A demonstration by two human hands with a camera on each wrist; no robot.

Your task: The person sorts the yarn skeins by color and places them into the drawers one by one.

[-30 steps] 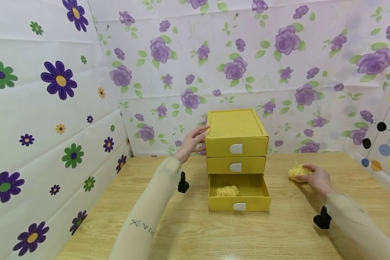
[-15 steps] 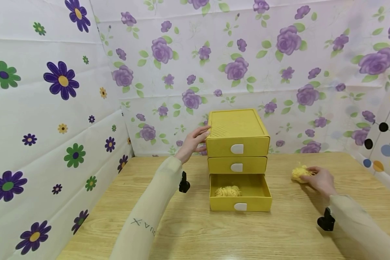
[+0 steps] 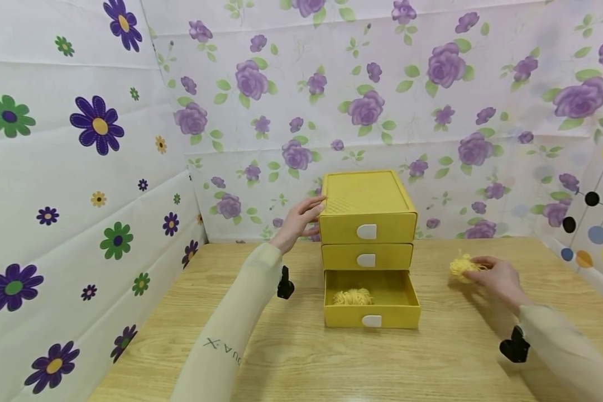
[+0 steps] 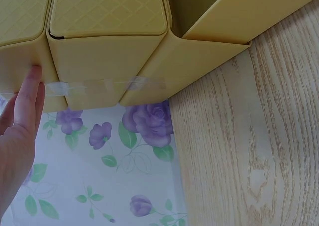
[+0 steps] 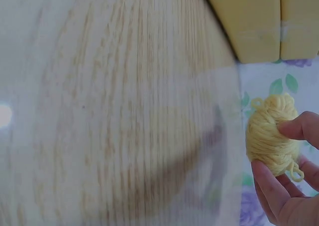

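A yellow three-drawer box (image 3: 367,192) stands on the table, its bottom drawer (image 3: 371,316) pulled out. Inside that drawer, toward the left, lies a small skein of yellow yarn (image 3: 352,297). My left hand (image 3: 293,223) rests against the left side of the top drawer unit with its fingers extended; the left wrist view shows a fingertip touching the yellow wall. Off to the right of the box, my right hand (image 3: 497,277) holds a second yellow yarn skein (image 5: 271,136) between thumb and fingers. A short loop of yarn sticks out at its lower end.
The wooden table (image 3: 291,357) meets a flowered cloth backdrop (image 3: 261,128) behind the box. Another patterned cloth (image 3: 80,184) hangs along the left side. White tabs mark the drawer fronts, such as the middle drawer's tab (image 3: 365,260).
My right wrist has shifted slightly right while the fingers keep hold of the yarn. The left hand stays against the box, and the bottom drawer remains out.
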